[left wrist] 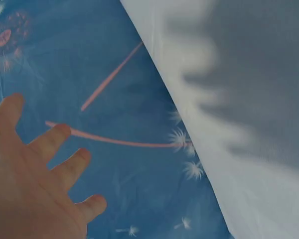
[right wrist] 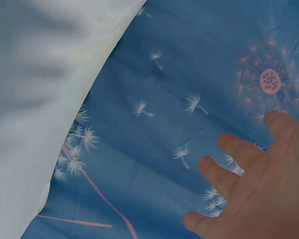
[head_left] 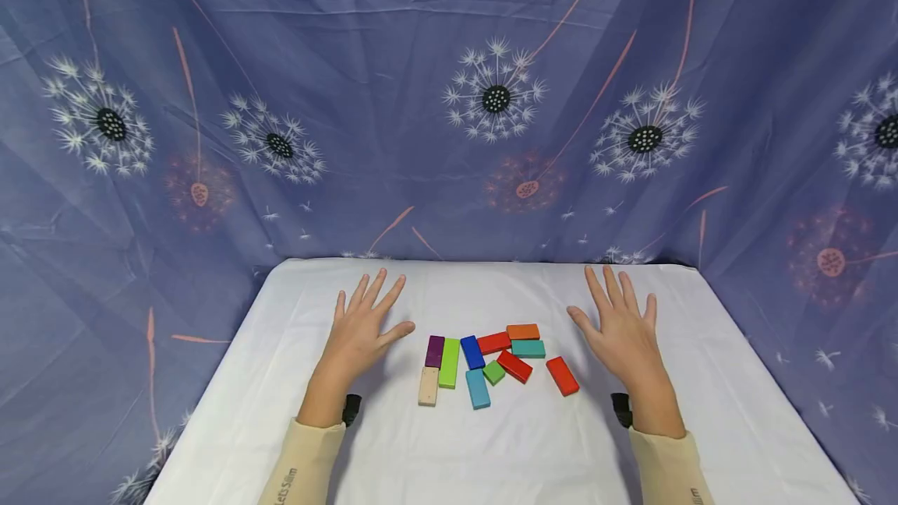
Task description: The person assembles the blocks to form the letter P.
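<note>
My left hand (head_left: pixel 358 337) is held over the left part of the table with its fingers spread, holding nothing. Over the right part, my right hand (head_left: pixel 623 337) is spread in the same way, also holding nothing. Between them lies a loose group of coloured wooden blocks. Nearest the left hand are a purple block (head_left: pixel 435 351), a natural wood block (head_left: pixel 428 386) and a long lime green block (head_left: pixel 449 363). A red block (head_left: pixel 563 376) lies closest to the right hand. Both wrist views show the outstretched fingers of the left hand (left wrist: pixel 40 174) and right hand (right wrist: pixel 259 174).
Mid-group are a dark blue block (head_left: pixel 472 352), a light blue block (head_left: pixel 478 389), a small green block (head_left: pixel 494 372), two more red blocks, an orange block (head_left: pixel 523 332) and a teal block (head_left: pixel 528 349). A white cloth covers the table (head_left: pixel 519 458); a blue dandelion-print curtain (head_left: pixel 393 139) hangs around it.
</note>
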